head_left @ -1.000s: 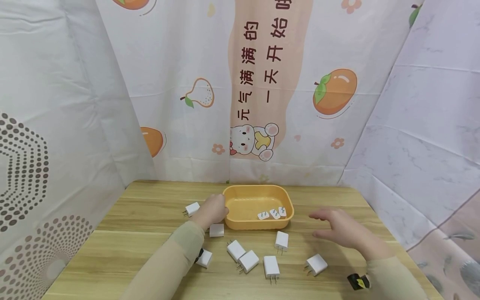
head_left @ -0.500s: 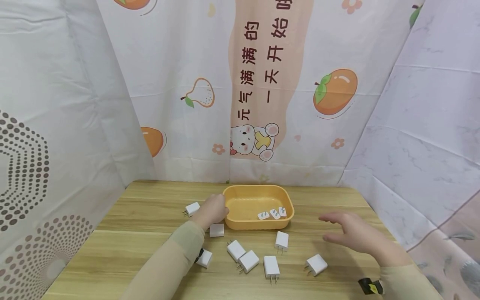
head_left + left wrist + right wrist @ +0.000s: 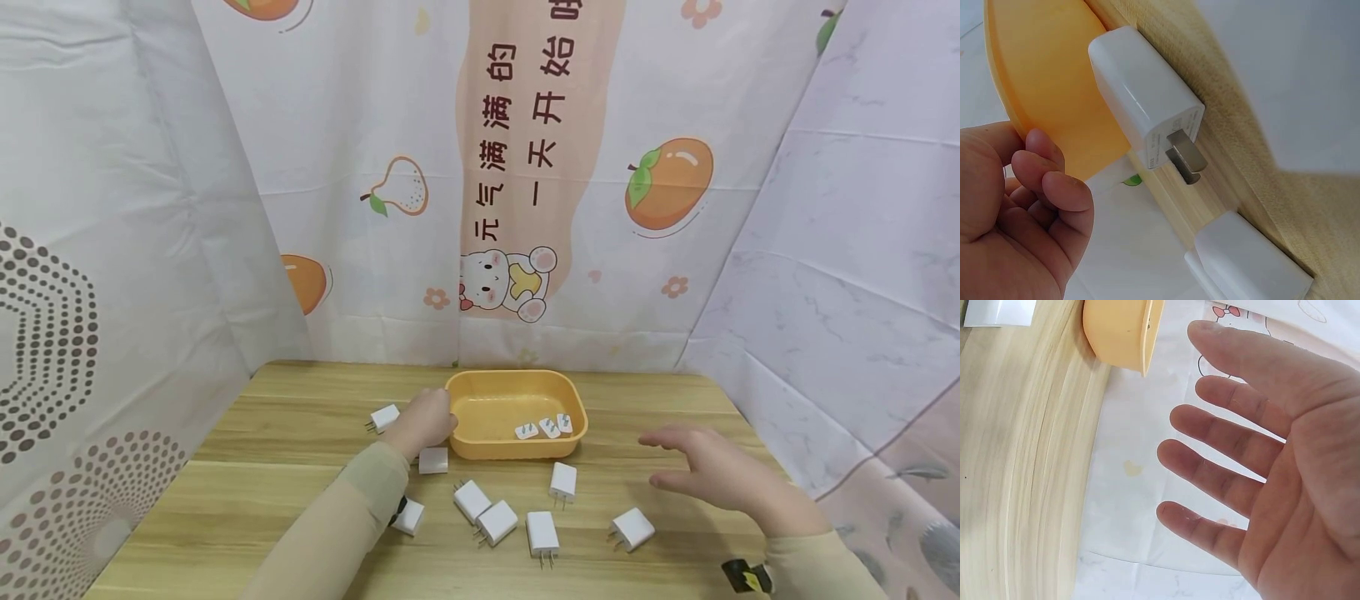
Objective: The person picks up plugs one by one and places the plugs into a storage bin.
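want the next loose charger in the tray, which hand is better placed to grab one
Probably right. The right hand hovers open and empty near a charger; the left hand is curled at the tray rim.

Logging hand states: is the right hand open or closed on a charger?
Open: right hand hovers over the table, fingers spread, holding nothing.

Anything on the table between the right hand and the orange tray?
Nothing: in the head view, only bare wooden table separates the right hand from the orange tray. The loose chargers lie nearer the camera.
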{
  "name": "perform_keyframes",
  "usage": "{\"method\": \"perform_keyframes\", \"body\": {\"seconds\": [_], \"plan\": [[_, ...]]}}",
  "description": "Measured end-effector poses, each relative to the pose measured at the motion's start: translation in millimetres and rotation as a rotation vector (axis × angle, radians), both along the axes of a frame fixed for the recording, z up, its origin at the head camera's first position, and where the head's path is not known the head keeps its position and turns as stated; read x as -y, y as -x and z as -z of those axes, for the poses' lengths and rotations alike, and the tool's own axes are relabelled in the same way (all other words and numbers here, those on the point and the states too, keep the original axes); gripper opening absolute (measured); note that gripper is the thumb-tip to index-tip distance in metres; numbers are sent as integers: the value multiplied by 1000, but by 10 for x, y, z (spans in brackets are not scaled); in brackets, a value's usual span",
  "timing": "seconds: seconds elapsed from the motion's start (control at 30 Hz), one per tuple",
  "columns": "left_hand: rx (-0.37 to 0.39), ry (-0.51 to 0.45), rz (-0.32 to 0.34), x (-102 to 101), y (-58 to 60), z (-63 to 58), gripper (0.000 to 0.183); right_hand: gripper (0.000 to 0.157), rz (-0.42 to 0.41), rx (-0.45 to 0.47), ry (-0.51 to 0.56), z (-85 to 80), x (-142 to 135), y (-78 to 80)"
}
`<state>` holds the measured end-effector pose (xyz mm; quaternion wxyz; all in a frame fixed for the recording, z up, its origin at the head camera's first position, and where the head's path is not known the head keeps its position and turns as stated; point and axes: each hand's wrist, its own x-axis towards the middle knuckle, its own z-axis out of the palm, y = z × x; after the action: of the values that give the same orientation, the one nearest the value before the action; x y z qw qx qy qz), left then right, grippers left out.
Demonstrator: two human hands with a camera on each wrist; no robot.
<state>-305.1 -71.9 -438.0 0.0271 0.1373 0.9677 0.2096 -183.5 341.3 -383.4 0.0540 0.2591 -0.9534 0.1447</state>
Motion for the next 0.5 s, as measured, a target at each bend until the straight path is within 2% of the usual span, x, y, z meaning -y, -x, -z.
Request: {"method": "perform_keyframes", "body": {"seconds": [0.27,0.5], "plan": [[6,-24,5,16,6,10,13,49,-22,20,-16,33,22,3],[13,-15,-3,11,7,4,13,45,-80,34,-40,197,59,29]]}}
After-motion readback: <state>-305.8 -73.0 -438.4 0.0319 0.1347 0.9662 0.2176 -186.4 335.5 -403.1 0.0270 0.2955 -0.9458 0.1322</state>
